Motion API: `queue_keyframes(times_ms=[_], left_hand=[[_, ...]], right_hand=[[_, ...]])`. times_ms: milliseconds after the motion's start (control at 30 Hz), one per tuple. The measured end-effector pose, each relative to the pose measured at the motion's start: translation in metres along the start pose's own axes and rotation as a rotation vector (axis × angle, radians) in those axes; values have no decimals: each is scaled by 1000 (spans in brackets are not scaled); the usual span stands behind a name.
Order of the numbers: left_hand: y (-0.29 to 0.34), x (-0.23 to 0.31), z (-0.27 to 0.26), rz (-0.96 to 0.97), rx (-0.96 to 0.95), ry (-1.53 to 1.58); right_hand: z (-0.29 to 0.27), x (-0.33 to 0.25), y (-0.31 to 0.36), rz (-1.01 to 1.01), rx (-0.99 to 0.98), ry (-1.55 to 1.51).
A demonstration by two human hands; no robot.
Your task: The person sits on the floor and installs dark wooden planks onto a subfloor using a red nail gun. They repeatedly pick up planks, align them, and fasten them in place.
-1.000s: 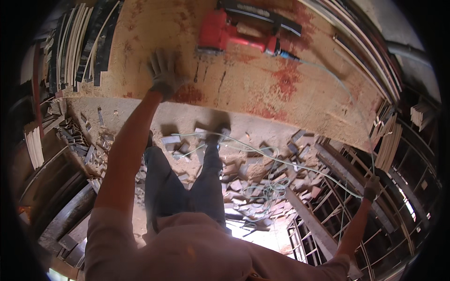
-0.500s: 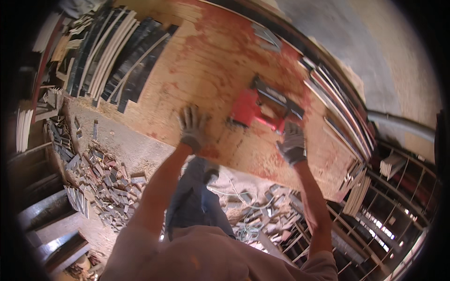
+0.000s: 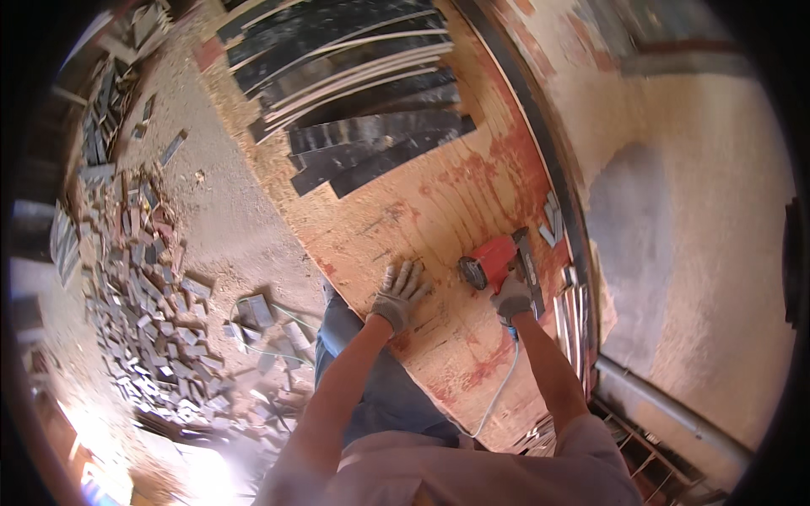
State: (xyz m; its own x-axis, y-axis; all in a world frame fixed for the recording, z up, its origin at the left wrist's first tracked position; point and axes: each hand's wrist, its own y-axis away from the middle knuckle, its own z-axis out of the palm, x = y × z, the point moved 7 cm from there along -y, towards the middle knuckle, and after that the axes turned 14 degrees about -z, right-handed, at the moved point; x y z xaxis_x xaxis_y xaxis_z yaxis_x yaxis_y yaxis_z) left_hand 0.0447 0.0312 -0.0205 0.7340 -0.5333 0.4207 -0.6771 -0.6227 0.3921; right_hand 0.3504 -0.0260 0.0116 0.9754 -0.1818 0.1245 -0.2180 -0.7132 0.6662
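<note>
red nail gun (image 3: pixel 489 255), probably heavy and rigid, suits holding by its handle (image 3: pixel 503 278), where the right hand (image 3: pixel 513 300) wraps while the left hand (image 3: pixel 398 297) lies spread.

On the far end of the workbench (image 3: pixel 359 240): strips (image 3: pixel 384 126). Toward its right edge: nail gun (image 3: pixel 491 253). Left of it, on the floor (image 3: pixel 224 207): offcuts (image 3: pixel 169 341). Right of it: wall (image 3: pixel 713 253).

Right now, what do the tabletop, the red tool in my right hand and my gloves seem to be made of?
Tabletop: wood, probably plywood, with a matte, red-stained surface; wavy, grain-like streaks suggest it.
Red tool: smooth and evenly coloured, so perhaps painted metal or moulded plastic.
Gloves: likely knitted fabric, matte grey, judging by their soft, close fit.
</note>
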Motion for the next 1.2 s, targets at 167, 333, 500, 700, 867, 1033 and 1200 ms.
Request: queue_keyframes(times_ms=[167,333,500,700,867,1033,1200], left_hand=[[-19,-16,-25,-56,291,286],[-34,-117,-125,-795,646,649],[-59,-179,-160,-1079,846,294],[-94,-167,-147,-971,791,249],[-88,-161,-144,-914,799,362],[-83,-156,-151,-993,751,301],[-80,-125,-132,-1035,688,387]], right_hand=[[-20,42,-67,-95,-78,291],[-5,60,-64,-101,-134,436],[-38,0,-42,-285,-426,468],[-22,45,-51,-297,-191,314],[-98,1,-44,-666,-415,352],[-270,-57,-111,-1077,741,43],[-315,-123,-222,-875,870,282]])
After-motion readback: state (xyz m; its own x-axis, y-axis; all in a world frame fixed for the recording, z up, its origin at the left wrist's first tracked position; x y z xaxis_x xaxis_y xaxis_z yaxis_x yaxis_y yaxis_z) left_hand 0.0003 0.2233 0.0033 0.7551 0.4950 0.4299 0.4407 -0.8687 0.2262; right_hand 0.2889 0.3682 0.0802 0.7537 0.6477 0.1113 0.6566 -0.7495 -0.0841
